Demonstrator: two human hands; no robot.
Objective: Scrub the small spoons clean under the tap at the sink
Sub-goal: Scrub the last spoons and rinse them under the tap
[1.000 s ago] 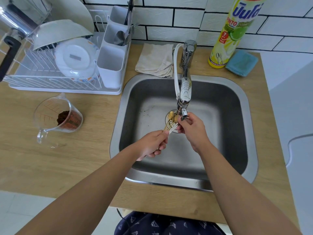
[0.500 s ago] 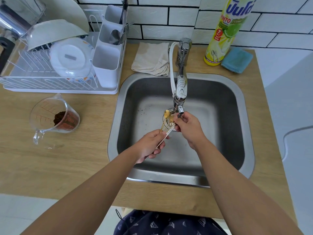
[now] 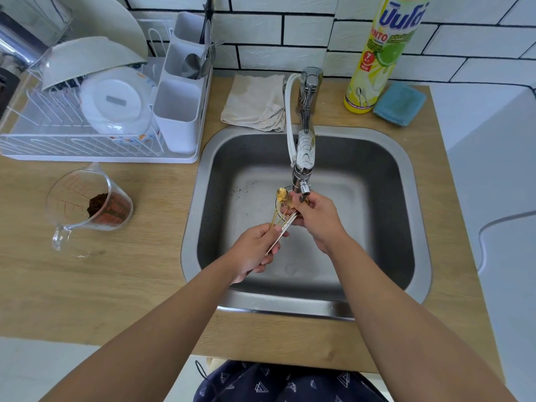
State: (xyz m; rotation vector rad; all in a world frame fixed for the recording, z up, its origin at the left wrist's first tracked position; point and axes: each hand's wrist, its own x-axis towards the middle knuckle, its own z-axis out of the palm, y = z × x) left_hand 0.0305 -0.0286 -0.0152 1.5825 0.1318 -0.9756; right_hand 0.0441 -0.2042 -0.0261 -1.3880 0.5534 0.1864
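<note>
Over the steel sink (image 3: 412,216), my left hand (image 3: 255,249) grips the handles of several small gold spoons (image 3: 280,206) with white-and-gold handles. Their bowls point up and away, right under the outlet of the tap (image 3: 304,158). My right hand (image 3: 316,217) pinches the spoons near their bowls, its fingers curled round them just below the tap's nozzle. I cannot make out a water stream. Dark specks lie on the sink floor to the left of the spoons.
A glass measuring jug (image 3: 87,208) with brown powder stands on the wooden counter at left. Behind it is a white dish rack (image 3: 95,134) with bowls and a cutlery holder. A folded cloth (image 3: 256,104), a dish-soap bottle (image 3: 383,53) and a blue sponge (image 3: 400,104) sit behind the sink.
Both hands stay on the spoons under the tap. One gold spoon bowl now stands out to the left of the right hand's fingers. The view has shifted slightly.
</note>
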